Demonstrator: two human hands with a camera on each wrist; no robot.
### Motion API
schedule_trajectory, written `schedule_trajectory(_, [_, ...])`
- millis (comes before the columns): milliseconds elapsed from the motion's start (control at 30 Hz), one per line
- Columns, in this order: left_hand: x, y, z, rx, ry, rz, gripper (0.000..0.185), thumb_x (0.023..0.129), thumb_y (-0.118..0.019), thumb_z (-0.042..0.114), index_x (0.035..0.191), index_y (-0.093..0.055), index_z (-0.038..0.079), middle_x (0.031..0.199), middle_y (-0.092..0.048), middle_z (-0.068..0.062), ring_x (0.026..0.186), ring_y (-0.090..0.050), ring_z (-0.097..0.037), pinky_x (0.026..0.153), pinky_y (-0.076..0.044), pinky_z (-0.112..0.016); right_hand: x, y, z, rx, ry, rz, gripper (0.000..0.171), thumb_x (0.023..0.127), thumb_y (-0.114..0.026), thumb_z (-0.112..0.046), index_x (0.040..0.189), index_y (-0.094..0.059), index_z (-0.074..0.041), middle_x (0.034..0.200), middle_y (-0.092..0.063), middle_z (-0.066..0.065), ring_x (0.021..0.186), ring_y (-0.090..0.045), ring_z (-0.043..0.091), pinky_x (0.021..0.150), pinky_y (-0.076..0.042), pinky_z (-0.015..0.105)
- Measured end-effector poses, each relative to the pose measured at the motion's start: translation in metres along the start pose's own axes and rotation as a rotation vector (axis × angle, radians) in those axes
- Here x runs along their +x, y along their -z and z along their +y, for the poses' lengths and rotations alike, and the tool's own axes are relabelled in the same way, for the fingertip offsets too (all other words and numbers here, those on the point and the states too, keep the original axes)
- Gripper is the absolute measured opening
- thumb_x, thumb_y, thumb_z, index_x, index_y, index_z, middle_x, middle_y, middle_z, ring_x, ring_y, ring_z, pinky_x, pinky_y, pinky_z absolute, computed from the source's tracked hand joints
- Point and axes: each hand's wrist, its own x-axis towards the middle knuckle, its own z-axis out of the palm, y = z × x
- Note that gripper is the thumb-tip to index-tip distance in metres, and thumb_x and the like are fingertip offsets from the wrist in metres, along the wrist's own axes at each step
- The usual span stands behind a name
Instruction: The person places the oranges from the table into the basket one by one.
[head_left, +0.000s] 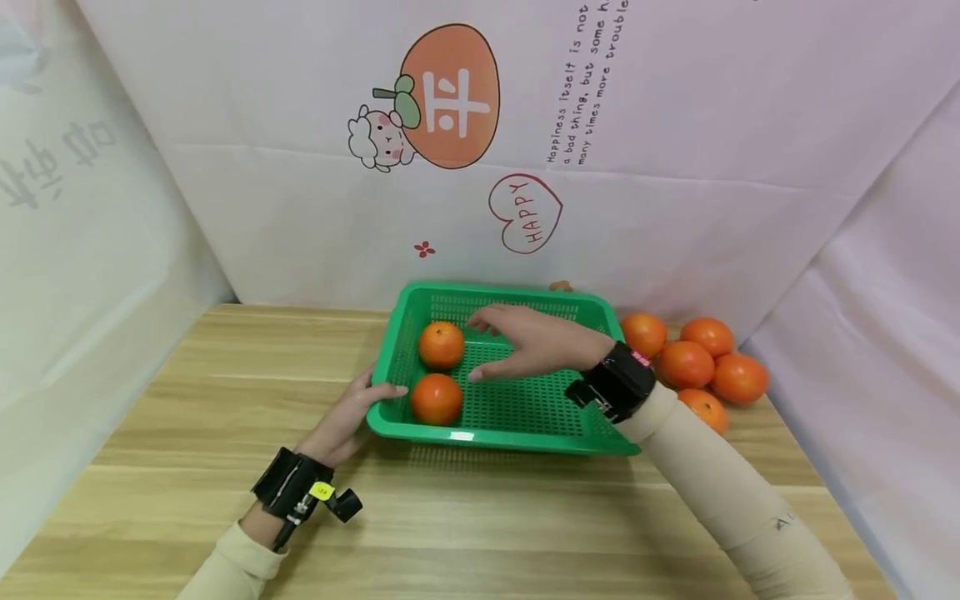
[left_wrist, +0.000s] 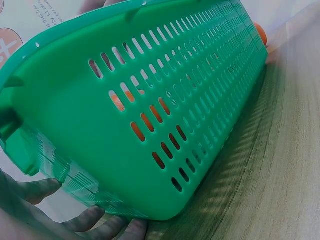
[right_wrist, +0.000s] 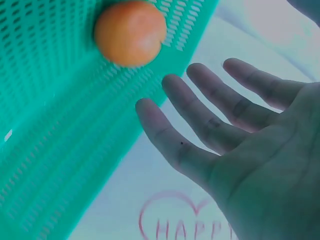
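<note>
A green perforated basket (head_left: 525, 440) sits on the wooden table and holds two oranges, one at the back left (head_left: 441, 344) and one at the front left (head_left: 437, 398). My left hand (head_left: 352, 417) grips the basket's left front corner, thumb over the rim; in the left wrist view its fingers (left_wrist: 95, 220) curl under the basket wall (left_wrist: 165, 115). My right hand (head_left: 525, 340) hovers open above the basket, fingers spread, just right of the back orange. The right wrist view shows the empty palm (right_wrist: 260, 165) and that orange (right_wrist: 131, 32) beyond the fingertips.
Several more oranges (head_left: 693, 362) lie in a heap on the table right of the basket, near the right wall. A printed white cloth backdrop (head_left: 525, 167) closes the back and both sides. Bare wooden table (head_left: 225, 392) stretches left and in front.
</note>
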Motion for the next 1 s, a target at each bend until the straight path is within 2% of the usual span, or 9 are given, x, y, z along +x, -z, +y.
schedule_trajectory(200, [-0.002, -0.001, 0.000, 0.008, 0.008, -0.001, 0.083, 0.102, -0.057, 0.026, 0.170, -0.011, 0.019, 0.170, -0.032, -0.015, 0.143, -0.043, -0.026, 0.109, -0.044, -0.034, -0.037, 0.011, 0.014, -0.008, -0.023, 0.095, 0.072, 0.094, -0.076, -0.049, 0.150, -0.052, -0.011, 0.148, -0.061, 0.008, 0.132, -0.061, 0.026, 0.110, -0.051, 0.045])
schedule_trajectory(367, [-0.003, -0.003, 0.001, 0.014, 0.006, 0.005, 0.083, 0.102, -0.057, 0.026, 0.170, -0.010, 0.020, 0.171, -0.031, -0.015, 0.147, -0.040, -0.029, 0.115, -0.039, -0.040, -0.064, 0.012, 0.024, -0.015, -0.043, 0.180, 0.069, 0.094, -0.078, -0.044, 0.148, -0.055, -0.008, 0.145, -0.064, 0.011, 0.129, -0.063, 0.030, 0.108, -0.052, 0.048])
schedule_trajectory(533, [-0.001, -0.003, 0.000, 0.009, 0.011, 0.014, 0.082, 0.102, -0.057, 0.026, 0.170, -0.012, 0.021, 0.171, -0.031, -0.013, 0.147, -0.039, -0.029, 0.116, -0.037, -0.041, -0.088, 0.012, 0.036, 0.007, -0.094, 0.226, 0.068, 0.095, -0.078, -0.041, 0.148, -0.054, -0.006, 0.144, -0.064, 0.014, 0.129, -0.062, 0.032, 0.106, -0.052, 0.053])
schedule_trajectory(700, [-0.001, -0.002, -0.001, -0.006, -0.002, 0.000, 0.081, 0.103, -0.056, 0.025, 0.171, -0.011, 0.020, 0.171, -0.031, -0.014, 0.148, -0.039, -0.029, 0.114, -0.040, -0.038, -0.108, 0.015, 0.045, 0.009, -0.161, 0.245, 0.068, 0.096, -0.074, -0.047, 0.148, -0.054, -0.008, 0.145, -0.064, 0.011, 0.129, -0.062, 0.031, 0.103, -0.054, 0.053])
schedule_trajectory(867, [-0.001, -0.002, -0.001, -0.024, -0.013, -0.013, 0.082, 0.103, -0.056, 0.025, 0.171, -0.010, 0.022, 0.173, -0.026, -0.014, 0.152, -0.036, -0.032, 0.119, -0.037, -0.043, -0.127, 0.015, 0.057, -0.009, -0.158, 0.295, 0.061, 0.097, -0.075, -0.041, 0.143, -0.057, -0.005, 0.141, -0.066, 0.014, 0.126, -0.064, 0.033, 0.102, -0.055, 0.054])
schedule_trajectory(1000, [-0.001, -0.002, -0.001, -0.021, -0.004, -0.003, 0.081, 0.103, -0.057, 0.025, 0.171, -0.011, 0.023, 0.172, -0.029, -0.012, 0.150, -0.037, -0.029, 0.118, -0.037, -0.043, -0.141, 0.012, 0.065, -0.011, -0.161, 0.327, 0.056, 0.098, -0.075, -0.037, 0.141, -0.059, -0.005, 0.139, -0.067, 0.017, 0.125, -0.065, 0.035, 0.098, -0.057, 0.053])
